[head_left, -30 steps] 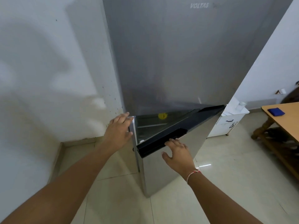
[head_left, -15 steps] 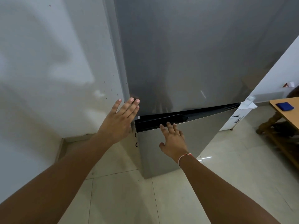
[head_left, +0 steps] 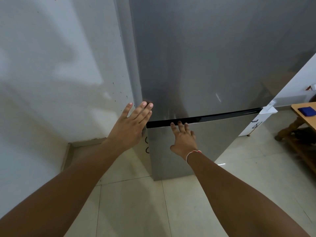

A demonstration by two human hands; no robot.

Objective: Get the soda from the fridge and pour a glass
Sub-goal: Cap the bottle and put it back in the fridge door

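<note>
A tall grey steel fridge [head_left: 213,53] fills the middle of the view. Its lower door [head_left: 210,142] sits flush under the upper door, with only a black strip [head_left: 205,118] showing between them. My right hand [head_left: 183,140] lies flat on the lower door, fingertips at the black strip. My left hand [head_left: 131,126] is spread open at the fridge's left edge, fingers near the upper door's corner, holding nothing. No soda or glass is in view.
A white wall [head_left: 56,74] stands close on the left. A small white cabinet [head_left: 254,124] sits right of the fridge. A wooden table [head_left: 304,115] with a blue cloth [head_left: 307,111] is at the far right. Pale floor tiles [head_left: 133,207] lie below.
The lower fridge door, open a second ago with a shelf showing, has swung shut under my right hand. My left hand has opened flat and lifted off the door's edge.
</note>
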